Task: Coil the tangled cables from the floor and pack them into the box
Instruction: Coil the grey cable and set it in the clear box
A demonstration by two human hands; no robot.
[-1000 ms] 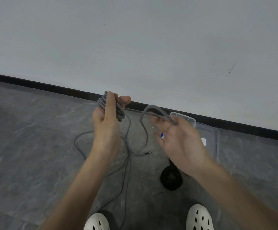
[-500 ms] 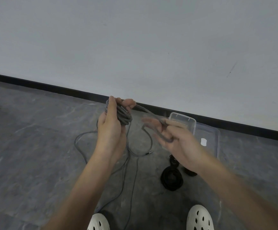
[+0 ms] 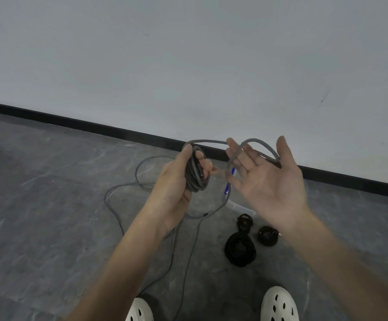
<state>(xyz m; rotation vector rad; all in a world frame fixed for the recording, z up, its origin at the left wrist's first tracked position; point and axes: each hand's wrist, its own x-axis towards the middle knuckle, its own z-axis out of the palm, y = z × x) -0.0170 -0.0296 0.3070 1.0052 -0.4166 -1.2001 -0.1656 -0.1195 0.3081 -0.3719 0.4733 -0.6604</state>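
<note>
Head view: left hand (image 3: 174, 181) grip tight round grey cable coil (image 3: 194, 177); right hand (image 3: 267, 181) grip wide, loop (image 3: 266, 144) across fingers (image 3: 240, 158)

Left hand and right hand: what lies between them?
Head view: a span of grey cable arcs from the coil in the left hand to the open right hand.

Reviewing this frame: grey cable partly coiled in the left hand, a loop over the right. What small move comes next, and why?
Probably sweep the right hand across and lay its draped loop onto the grey braided cable coil gripped by the left hand: the loop lies loose over open fingers, and loose cable trails on the grey stone floor.
</note>
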